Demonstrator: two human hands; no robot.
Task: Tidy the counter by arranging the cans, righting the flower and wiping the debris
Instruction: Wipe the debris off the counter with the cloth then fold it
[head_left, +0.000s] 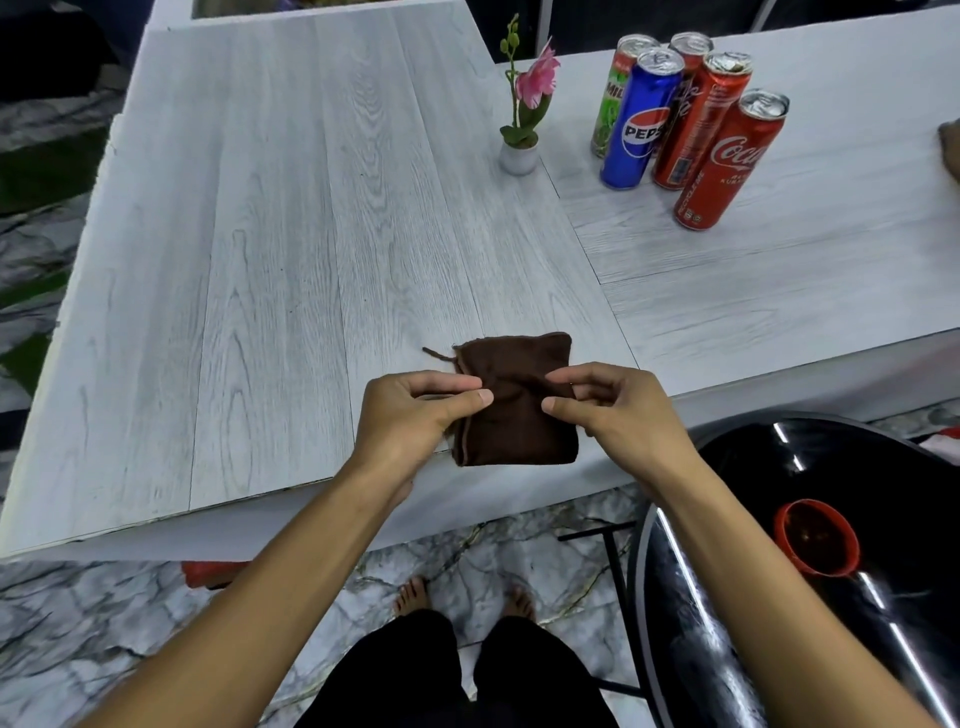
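A folded dark brown cloth (517, 415) lies near the front edge of the pale wood-grain counter (291, 249). My left hand (415, 415) pinches its left side and my right hand (608, 410) pinches its right side. At the back right several cans stand upright in a tight group: a blue Pepsi can (641, 119), a red Coca-Cola can (730, 161), another red can (698, 119), a green can (615, 93) and one more behind. To their left a pink flower in a small white pot (519, 156) stands upright.
A black glossy round table (779, 597) with a red cup (815, 538) on it sits at the lower right, close to the counter's edge. A brown object (950, 148) shows at the far right edge. Marble floor and my feet lie below.
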